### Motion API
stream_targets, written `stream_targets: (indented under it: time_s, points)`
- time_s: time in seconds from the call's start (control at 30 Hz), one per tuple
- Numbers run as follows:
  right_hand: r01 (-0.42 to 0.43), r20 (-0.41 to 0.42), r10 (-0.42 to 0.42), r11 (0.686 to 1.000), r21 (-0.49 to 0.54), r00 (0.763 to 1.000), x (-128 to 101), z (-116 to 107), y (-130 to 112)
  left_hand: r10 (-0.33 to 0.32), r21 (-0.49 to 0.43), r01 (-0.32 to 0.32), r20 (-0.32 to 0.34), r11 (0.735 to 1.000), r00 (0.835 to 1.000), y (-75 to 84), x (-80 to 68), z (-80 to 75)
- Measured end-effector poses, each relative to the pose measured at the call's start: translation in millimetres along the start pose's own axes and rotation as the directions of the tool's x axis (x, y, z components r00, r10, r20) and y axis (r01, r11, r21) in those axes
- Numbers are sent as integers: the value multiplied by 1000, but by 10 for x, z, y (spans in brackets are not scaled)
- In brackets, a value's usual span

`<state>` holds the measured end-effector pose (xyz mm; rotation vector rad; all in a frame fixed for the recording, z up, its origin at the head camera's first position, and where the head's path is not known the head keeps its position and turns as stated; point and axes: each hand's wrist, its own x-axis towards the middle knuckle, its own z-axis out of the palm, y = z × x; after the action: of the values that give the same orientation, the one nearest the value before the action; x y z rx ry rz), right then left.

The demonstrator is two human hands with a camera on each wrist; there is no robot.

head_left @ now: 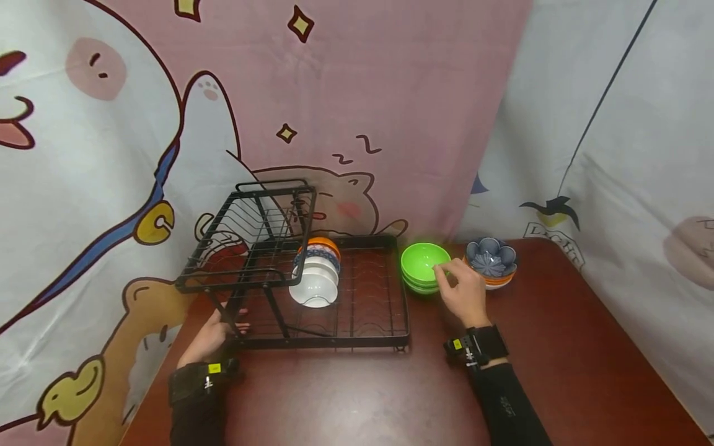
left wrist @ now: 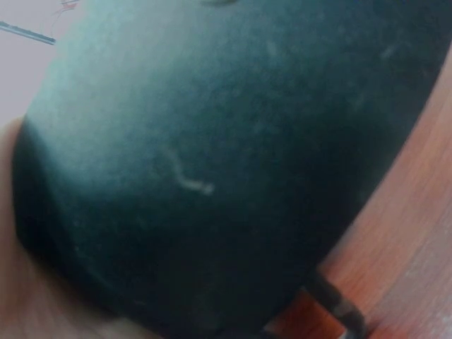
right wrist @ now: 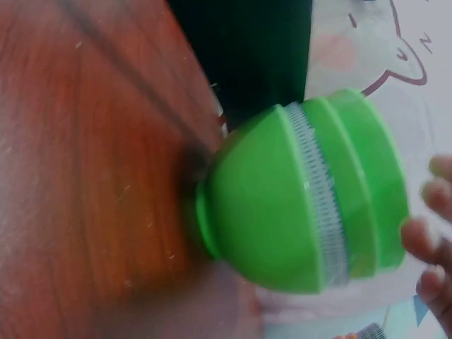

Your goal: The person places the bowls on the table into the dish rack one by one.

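The left hand point(head_left: 212, 334) grips the black rack point(head_left: 357, 341), which stands by the tabletop's point(head_left: 346, 396) back edge, toward the left edge. Green bowls point(head_left: 426, 263) stand stacked upright just beside the rack, near the back edge. The right hand point(head_left: 464, 288) holds nothing, its fingers loosely bent at their rims; whether they touch is unclear. White bowls point(head_left: 314, 290) and an orange bowl point(head_left: 323, 243) stand tilted in the rack. A grey flower-shaped bowl point(head_left: 491, 259) tops another stack toward the back right corner.
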<state>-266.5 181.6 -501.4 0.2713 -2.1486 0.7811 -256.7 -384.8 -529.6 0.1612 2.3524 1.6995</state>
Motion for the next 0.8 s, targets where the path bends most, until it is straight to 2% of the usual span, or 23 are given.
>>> stream_targets:
  time_s: [0.13,0.23,0.4,0.5,0.6,0.67,0.8]
  points:
    - [-63,-26,61,994,-93,998,47,44,45,10,24,-9,-9,1000,1000,-6,-12,-39]
    - [-160,-33,156,977,-140,987,104,48,46,20,-2,-20,-13,1000,1000,-33,0,-34]
    - [-336,43,351,920,-202,935,133,58,24,10,-56,-10,0,998,1000,-63,2,30]
    - [-392,108,428,885,-252,897,113,85,26,-4,-64,4,-4,998,1000,-52,-7,54]
    - [-419,130,462,869,-264,877,107,116,29,14,-58,-15,-16,998,1000,-33,-9,55]
    - [-427,117,466,868,-255,877,116,132,24,32,-50,-33,-22,998,999,-26,-7,46]
    - [-380,77,416,881,-282,906,152,160,6,50,-33,-50,-16,998,999,-30,-1,23]
